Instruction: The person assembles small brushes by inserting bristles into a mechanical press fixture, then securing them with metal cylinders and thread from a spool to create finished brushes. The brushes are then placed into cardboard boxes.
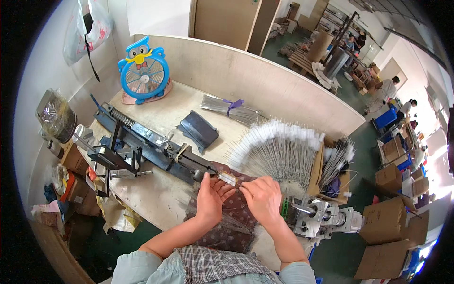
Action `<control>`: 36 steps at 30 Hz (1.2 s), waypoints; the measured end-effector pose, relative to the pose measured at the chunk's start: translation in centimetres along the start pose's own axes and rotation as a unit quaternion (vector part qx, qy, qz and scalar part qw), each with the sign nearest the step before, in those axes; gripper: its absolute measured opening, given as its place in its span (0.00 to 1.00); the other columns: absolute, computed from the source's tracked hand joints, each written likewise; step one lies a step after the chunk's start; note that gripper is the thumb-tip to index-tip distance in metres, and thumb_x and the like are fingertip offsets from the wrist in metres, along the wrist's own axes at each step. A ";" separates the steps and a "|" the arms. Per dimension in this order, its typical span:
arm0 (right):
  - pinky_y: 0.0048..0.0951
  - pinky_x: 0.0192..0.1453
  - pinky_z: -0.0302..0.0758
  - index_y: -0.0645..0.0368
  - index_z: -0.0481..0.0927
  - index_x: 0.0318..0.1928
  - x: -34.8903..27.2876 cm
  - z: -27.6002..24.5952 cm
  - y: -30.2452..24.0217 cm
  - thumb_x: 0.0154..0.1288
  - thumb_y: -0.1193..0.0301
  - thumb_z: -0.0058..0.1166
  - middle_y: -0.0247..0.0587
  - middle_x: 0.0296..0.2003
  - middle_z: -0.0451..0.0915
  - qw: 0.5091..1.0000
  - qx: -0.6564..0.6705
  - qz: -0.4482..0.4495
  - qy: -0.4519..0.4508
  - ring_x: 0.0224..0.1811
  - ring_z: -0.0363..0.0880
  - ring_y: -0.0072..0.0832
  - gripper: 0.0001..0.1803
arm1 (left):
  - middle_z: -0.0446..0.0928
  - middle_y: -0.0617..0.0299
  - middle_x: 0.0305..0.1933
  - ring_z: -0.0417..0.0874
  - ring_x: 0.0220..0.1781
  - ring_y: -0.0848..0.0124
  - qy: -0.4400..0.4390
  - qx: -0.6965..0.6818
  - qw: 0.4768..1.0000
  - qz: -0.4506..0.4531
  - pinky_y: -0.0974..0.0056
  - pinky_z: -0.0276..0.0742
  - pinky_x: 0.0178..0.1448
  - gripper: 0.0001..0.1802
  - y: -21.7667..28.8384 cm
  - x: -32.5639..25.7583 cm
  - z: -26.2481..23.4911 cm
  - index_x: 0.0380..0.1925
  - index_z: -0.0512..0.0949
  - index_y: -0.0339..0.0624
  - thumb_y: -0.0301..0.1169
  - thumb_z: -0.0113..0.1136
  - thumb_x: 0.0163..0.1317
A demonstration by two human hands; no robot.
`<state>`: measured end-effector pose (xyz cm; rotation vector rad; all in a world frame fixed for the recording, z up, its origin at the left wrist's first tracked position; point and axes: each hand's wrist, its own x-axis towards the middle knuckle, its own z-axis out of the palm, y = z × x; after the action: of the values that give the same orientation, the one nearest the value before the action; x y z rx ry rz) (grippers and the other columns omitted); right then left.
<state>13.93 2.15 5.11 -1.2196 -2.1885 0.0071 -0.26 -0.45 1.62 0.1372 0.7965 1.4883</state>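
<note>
Head view, read from the left: a clutter of cardboard boxes (75, 182) and a clear plastic jar (56, 115) sits at the bench's far left edge, and a blue owl-shaped fan (143, 71) stands against the pale back board. A long dark-blue metal jig (142, 144), with a coiled spring at its far end and a black handle frame, runs diagonally across the worn wooden bench (156, 199) toward the middle.

At the jig's near end both hands meet. The left hand (211, 193) lies palm-up with loosely curled fingers, thumb and forefinger pinching one end of a small clear tube (228, 178), which sits just at the jig's outlet. The right hand (263, 196) lies knuckles-up, its fingertips closed on the tube's other end. The step looks like seating or drawing a thin piece at the jig's mouth. The next move probably calls for a steady two-handed pinch kept in line with the jig, since the piece is small and slippery-looking.

Beneath the hands lies a brown patterned cloth (226, 227). Behind them is a tied bundle of thin grey wires (229, 109). Further right, a fan of stiff wires with white fluffy tips (283, 142) spreads out. A blocky, shiny silver metal fixture (321, 215) sits at the right edge, and brown cartons (385, 220) stand on the green floor beyond.
</note>
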 end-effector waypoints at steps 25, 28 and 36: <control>0.37 0.29 0.76 0.52 0.81 0.35 -12.5 -0.9 3.3 0.58 0.68 0.56 0.34 0.30 0.76 0.959 0.038 0.128 -0.249 0.30 0.80 0.35 0.05 | 0.78 0.61 0.40 0.78 0.38 0.71 0.243 0.023 0.964 0.105 0.68 0.73 0.41 0.18 10.1 -1.1 -18.6 0.49 0.73 0.43 0.38 0.56 0.62; 0.39 0.31 0.76 0.53 0.81 0.34 -11.8 -1.1 3.3 0.57 0.68 0.57 0.36 0.30 0.77 0.953 0.038 0.131 -0.269 0.31 0.81 0.37 0.05 | 0.77 0.65 0.34 0.76 0.32 0.75 0.263 -0.045 0.947 0.182 0.70 0.72 0.32 0.15 18.1 -2.1 -30.0 0.40 0.77 0.45 0.44 0.59 0.61; 0.39 0.37 0.76 0.53 0.81 0.34 -11.2 -1.7 3.8 0.57 0.65 0.56 0.38 0.31 0.79 0.920 0.040 0.176 -0.349 0.35 0.80 0.38 0.07 | 0.77 0.69 0.26 0.75 0.28 0.79 0.438 0.074 0.847 0.290 0.73 0.67 0.29 0.20 23.8 -1.5 -33.5 0.34 0.78 0.45 0.49 0.66 0.54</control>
<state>21.94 -4.80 -0.38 -1.7354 -2.4580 0.7842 -38.11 -11.63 -9.78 -0.2376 1.7230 2.0858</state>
